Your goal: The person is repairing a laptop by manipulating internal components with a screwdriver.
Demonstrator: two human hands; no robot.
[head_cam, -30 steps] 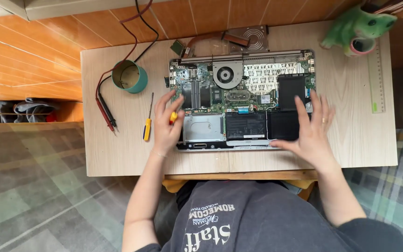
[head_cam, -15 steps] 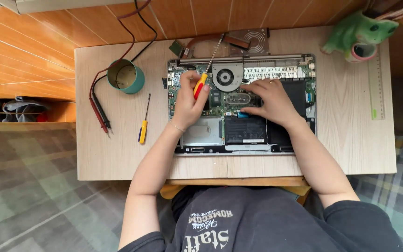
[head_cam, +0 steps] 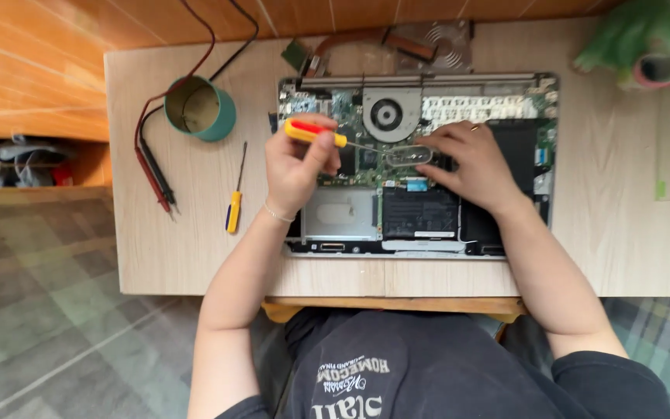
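The opened laptop (head_cam: 420, 167) lies bottom-up on the desk (head_cam: 157, 248), its fan (head_cam: 387, 115) near the far edge. The left hand (head_cam: 298, 165) pinches a red-and-yellow screwdriver (head_cam: 316, 133), tip pointing just below the fan. The right hand (head_cam: 471, 164) rests right of the fan, fingers pressed down on the board. Left of the laptop lie a second screwdriver (head_cam: 233, 203) and a green cup (head_cam: 199, 108).

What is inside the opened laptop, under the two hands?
The laptop shows a round fan, green board and black battery. The left hand and right hand cover some middle parts.
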